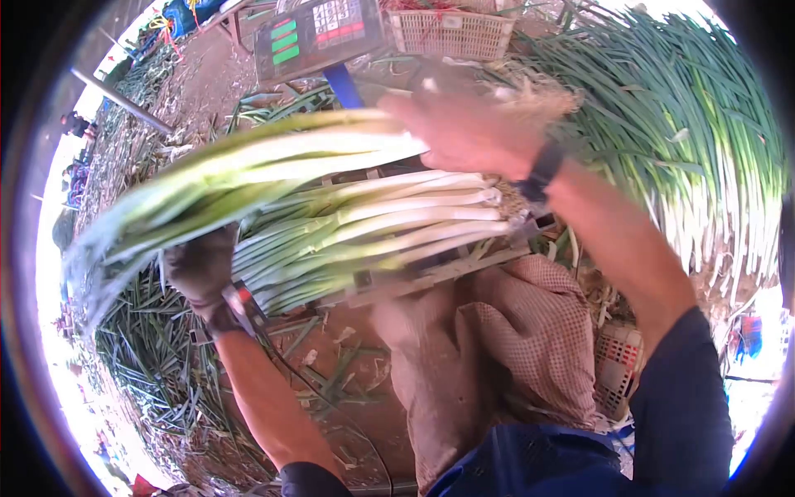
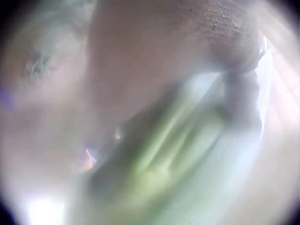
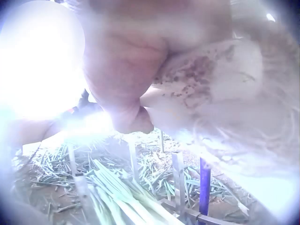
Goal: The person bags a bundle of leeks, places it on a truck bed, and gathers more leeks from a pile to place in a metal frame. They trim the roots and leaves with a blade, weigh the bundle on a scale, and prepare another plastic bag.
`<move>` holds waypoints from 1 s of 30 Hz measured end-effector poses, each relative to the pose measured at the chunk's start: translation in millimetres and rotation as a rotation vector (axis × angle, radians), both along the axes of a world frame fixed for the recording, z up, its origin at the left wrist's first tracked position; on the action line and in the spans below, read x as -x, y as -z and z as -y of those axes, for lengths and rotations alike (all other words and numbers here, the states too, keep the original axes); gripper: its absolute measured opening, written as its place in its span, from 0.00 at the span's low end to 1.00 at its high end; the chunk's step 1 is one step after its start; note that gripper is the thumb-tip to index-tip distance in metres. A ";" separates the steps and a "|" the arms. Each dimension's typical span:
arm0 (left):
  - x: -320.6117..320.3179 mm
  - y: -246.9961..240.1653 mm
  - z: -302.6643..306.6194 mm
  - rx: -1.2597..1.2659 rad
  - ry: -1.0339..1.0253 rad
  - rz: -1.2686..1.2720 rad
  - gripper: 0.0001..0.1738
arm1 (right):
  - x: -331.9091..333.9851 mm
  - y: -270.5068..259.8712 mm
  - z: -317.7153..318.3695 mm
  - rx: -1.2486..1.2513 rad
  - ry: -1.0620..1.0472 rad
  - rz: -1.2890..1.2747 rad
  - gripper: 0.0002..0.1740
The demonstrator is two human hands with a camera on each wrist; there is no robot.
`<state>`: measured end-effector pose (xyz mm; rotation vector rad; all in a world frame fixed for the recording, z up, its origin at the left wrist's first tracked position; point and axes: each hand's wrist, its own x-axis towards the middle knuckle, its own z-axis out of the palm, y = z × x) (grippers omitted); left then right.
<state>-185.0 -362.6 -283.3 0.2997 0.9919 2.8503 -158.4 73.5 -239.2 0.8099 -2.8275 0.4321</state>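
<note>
My bare right hand (image 1: 468, 137) grips a bunch of long green onions (image 1: 323, 153) near its white root ends, above the rack. In the right wrist view, my thumb and fingers close round soil-specked white stalks (image 3: 201, 75). The green tops trail to the left, over my gloved left hand (image 1: 201, 263). In the blurred left wrist view, a gloved finger (image 2: 241, 98) bends across the leaves (image 2: 187, 136). Beneath the raised bunch, more green onions (image 1: 414, 217) lie side by side on a metal rack (image 1: 439, 273), roots to the right.
A scale display (image 1: 319, 41) on a blue post (image 1: 342, 85) stands behind the rack, with a plastic crate (image 1: 451, 35) beside it. Stacked green onions (image 1: 662, 108) fill the right. Loose leaves (image 1: 157, 364) cover the ground at left. Another crate (image 1: 617, 364) sits lower right.
</note>
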 end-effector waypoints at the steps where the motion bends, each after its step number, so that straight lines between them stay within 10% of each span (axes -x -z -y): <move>1: 3.5 55.9 26.5 0.612 -0.138 -0.161 0.31 | 15.2 20.8 7.0 -0.013 -0.009 -0.052 0.22; 5: -31.0 96.0 24.3 0.854 -0.080 0.698 0.21 | 64.9 159.8 -11.5 -0.121 0.137 -0.079 0.30; 9: -28.0 47.9 -51.2 1.220 -0.210 0.319 0.19 | 63.0 173.0 -13.3 -0.273 0.207 0.030 0.38; 18: 90.3 137.9 -116.2 2.044 -0.470 -0.824 0.24 | 38.8 145.5 -4.2 -0.009 0.329 0.367 0.31; 30: 133.5 137.2 -133.7 2.195 0.119 -0.394 0.34 | 83.8 212.0 -16.9 0.188 0.377 0.365 0.24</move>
